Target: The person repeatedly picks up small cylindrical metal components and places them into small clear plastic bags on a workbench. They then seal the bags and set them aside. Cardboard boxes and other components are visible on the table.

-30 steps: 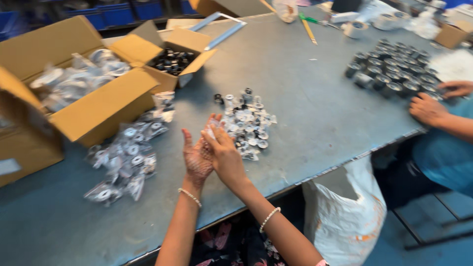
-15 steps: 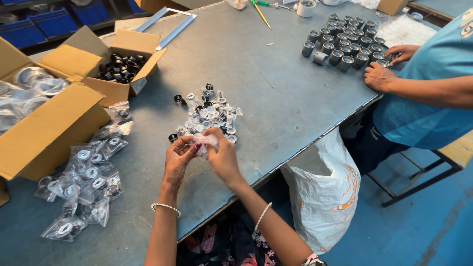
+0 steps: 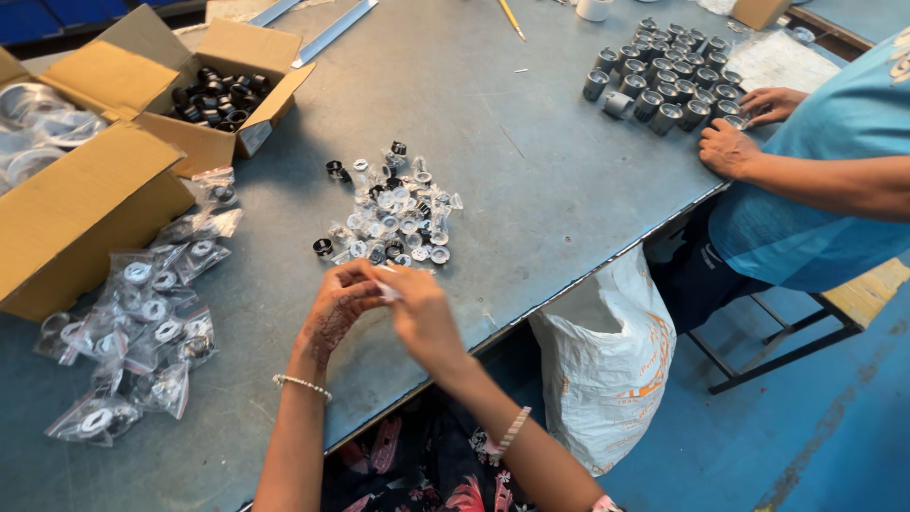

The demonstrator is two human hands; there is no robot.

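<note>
Head view: both hands, left [image 3: 336, 308] and right [image 3: 422, 318], pinch one small clear packet [image 3: 387, 290] above the grey counter [image 3: 531, 180], beside loose caps [image 3: 393, 213].

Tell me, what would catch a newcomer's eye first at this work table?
Probably the two hands meeting at the near edge of the grey metal table: the left hand and right hand pinch a small clear piece between them, too small to identify. Just beyond lies a heap of small clear and black round parts. To the left, clear plastic bags of ring-shaped parts spread below open brown cardboard boxes.
</note>
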